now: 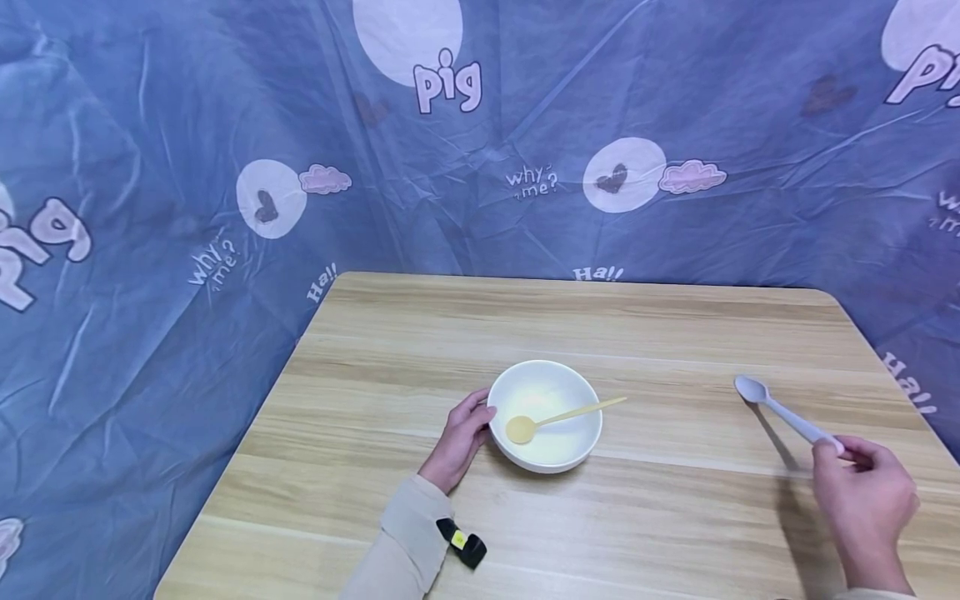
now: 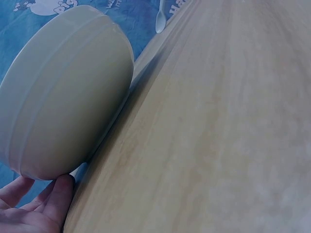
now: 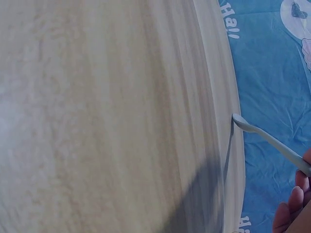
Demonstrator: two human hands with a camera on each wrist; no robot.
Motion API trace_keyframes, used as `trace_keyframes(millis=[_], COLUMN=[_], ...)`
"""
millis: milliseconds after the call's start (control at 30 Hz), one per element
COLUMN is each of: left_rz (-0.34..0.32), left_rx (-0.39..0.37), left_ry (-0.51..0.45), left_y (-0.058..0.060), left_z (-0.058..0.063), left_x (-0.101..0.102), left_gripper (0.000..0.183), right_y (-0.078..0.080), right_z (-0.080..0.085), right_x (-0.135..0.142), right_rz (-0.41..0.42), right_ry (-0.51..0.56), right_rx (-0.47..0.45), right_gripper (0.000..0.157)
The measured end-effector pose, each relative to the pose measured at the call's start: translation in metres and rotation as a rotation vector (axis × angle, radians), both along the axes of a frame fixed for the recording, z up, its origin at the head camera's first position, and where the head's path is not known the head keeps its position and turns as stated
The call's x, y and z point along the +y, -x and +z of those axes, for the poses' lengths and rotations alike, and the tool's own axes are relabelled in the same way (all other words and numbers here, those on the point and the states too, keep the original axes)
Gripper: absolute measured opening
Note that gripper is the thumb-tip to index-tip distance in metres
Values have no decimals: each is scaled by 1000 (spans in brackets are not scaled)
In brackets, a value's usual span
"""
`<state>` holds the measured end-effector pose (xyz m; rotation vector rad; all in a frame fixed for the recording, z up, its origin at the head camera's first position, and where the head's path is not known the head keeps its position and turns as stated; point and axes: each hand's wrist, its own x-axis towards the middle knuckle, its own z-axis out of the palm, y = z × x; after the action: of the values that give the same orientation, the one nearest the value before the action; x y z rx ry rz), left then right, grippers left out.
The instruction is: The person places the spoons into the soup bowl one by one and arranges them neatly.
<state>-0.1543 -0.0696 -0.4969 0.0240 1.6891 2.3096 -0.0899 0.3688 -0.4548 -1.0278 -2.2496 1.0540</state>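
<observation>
A white bowl [image 1: 555, 458] stands on the table, a pale yellow spoon [image 1: 521, 429] lying in it with its handle out over the right rim. My left hand [image 1: 459, 437] holds the bowl at its left side, thumb at the rim; in the left wrist view, fingers [image 2: 60, 196] meet the outer wall of the bowl [image 2: 73, 97]. Off to the right, my right hand [image 1: 866, 492] pinches a light grey spoon [image 1: 795, 421] by the handle end. Its bowl end points forward and left, with a shadow beneath. The right wrist view shows this spoon [image 3: 272, 141] and part of the hand [image 3: 294, 204].
The wooden table [image 1: 375, 350] has rounded far corners. A blue printed cloth [image 1: 487, 217] hangs behind it and along both sides. A black strap with a yellow patch [image 1: 459, 540] is at the left cuff.
</observation>
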Motion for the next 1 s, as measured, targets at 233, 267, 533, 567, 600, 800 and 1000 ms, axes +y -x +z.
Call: trace_keyframes(millis=[233,267,533,567,600,800,1000], left_rz=[-3,-2,5,5,4,-4,-3], left_rx=[2,3,8,9,10,5,2], left_ry=[-1,-3,-10,-12,-14,-7,-4], left_y=[0,0,0,0,0,0,1], left_z=[0,-1,-1,-1,-1,0,-1], left_x=[0,0,0,0,0,0,0], left_gripper=[50,49,49,49,49,50,49], right_y=[-1,-1,-1,-1,-1,1,1], right_z=[2,2,5,5,5,5,7], right_x=[-1,0,-2,-2,-2,-4,-6], right_rz=[-4,-3,-1,-1,-3,-21,-34], right_ry=[4,3,-2,-2,-3,22,50], right_rx=[23,24,34,36,41,71,108], right_gripper=[18,18,20,21,21,22,23])
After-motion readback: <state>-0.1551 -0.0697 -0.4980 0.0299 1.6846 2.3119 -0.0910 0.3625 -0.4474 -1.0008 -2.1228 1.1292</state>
